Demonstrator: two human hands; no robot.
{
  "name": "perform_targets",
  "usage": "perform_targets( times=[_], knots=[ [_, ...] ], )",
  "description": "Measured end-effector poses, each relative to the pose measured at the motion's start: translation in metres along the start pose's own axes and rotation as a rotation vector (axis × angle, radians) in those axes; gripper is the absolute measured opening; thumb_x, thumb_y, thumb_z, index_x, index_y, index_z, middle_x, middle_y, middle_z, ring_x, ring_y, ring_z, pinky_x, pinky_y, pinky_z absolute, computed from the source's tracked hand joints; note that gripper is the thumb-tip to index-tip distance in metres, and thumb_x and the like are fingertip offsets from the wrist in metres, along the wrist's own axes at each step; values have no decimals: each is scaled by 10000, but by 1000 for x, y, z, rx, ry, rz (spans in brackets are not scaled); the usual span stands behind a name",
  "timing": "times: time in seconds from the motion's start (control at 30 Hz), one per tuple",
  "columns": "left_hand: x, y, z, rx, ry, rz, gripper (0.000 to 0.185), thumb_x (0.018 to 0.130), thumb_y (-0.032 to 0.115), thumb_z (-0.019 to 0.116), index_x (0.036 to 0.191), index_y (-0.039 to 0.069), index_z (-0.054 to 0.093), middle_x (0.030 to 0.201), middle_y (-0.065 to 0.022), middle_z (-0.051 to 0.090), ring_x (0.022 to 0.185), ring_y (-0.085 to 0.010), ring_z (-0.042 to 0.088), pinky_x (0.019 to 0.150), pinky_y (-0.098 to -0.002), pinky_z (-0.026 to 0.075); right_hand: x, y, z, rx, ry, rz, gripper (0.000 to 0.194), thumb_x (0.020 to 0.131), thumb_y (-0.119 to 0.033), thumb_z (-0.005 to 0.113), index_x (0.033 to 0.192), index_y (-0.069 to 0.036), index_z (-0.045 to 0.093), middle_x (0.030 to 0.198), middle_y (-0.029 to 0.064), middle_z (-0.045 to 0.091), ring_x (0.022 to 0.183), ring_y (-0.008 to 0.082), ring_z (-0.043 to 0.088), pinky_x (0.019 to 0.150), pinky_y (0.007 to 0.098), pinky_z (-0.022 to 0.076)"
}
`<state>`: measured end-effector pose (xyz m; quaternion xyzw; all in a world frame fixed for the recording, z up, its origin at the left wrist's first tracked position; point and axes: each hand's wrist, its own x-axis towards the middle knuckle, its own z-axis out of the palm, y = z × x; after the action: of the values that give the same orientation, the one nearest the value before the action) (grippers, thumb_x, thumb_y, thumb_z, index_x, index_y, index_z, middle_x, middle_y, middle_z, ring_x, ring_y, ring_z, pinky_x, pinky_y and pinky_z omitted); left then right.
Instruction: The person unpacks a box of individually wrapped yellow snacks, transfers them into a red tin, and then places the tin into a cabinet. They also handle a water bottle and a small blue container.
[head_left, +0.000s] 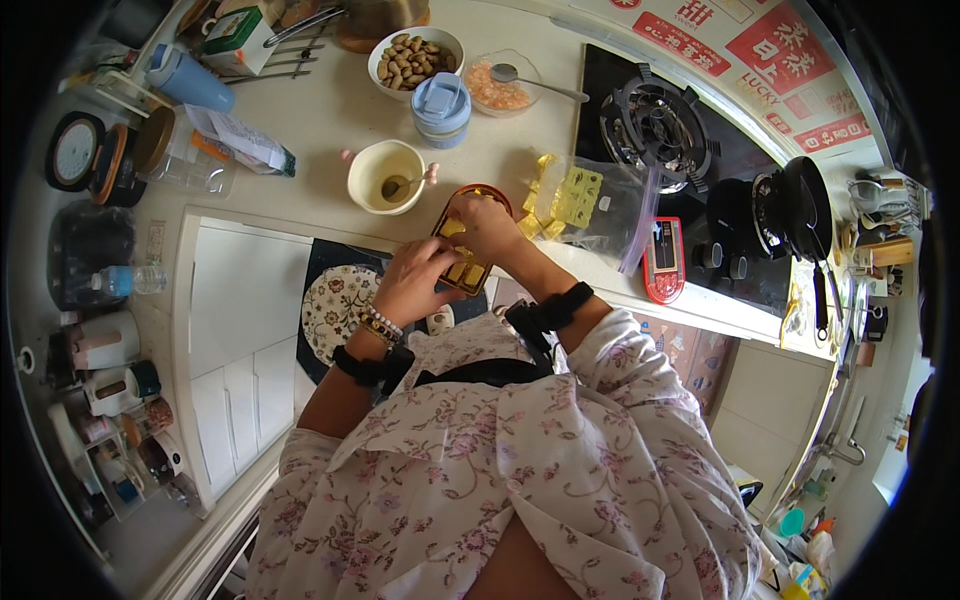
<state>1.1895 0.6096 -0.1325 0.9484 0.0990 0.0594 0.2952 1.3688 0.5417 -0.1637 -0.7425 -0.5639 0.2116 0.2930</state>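
My left hand (415, 279) grips the near left side of a small red-rimmed tin (474, 280), which is tilted at the counter's front edge. Gold-coloured pieces (456, 226) sit in rows inside it. My right hand (486, 227) reaches over the tin from the right, fingers bent down among the pieces. Its fingertips are hidden, so whether it pinches one cannot be told. To the right, gold-foil pieces (534, 223) lie beside and partly under a clear zip bag (619, 217). A red, rounded lid-like piece (664, 259) with a dark middle rests beyond the bag.
A cream cup (362, 178) with a spoon stands left of the tin. Behind are a blue lidded cup (441, 112), a bowl of peanuts (384, 84) and a glass bowl (496, 109) of pinkish pieces. A gas hob (589, 135) is at right; a clear jar (180, 176) stands left.
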Motion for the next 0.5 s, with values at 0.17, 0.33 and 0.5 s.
perform_targets(
  times=[0.17,0.33,0.5],
  knots=[
    [-3,-2,5,-13,12,9,501,680,239,820,1120,87,633,1125,-80,578,1067,-294,561,926,-404,458,5,-6,-2,-137,-183,146,308,723,-170,711,980,-17,640,969,215,663,908,375,658,817,457,524],
    [-6,-1,8,-62,41,-40,453,687,225,823,1065,68,629,1113,-72,568,1061,-280,560,921,-408,463,2,3,-19,-160,-336,43,216,778,-181,631,940,-54,695,942,186,684,916,369,658,838,451,521],
    [-6,0,7,-74,-1,-71,525,699,231,823,1145,77,592,1194,-88,536,1118,-302,547,955,-412,456,-9,12,-13,-143,-240,21,218,808,-154,576,958,-83,718,942,167,700,906,364,666,834,456,521]
  ],
)
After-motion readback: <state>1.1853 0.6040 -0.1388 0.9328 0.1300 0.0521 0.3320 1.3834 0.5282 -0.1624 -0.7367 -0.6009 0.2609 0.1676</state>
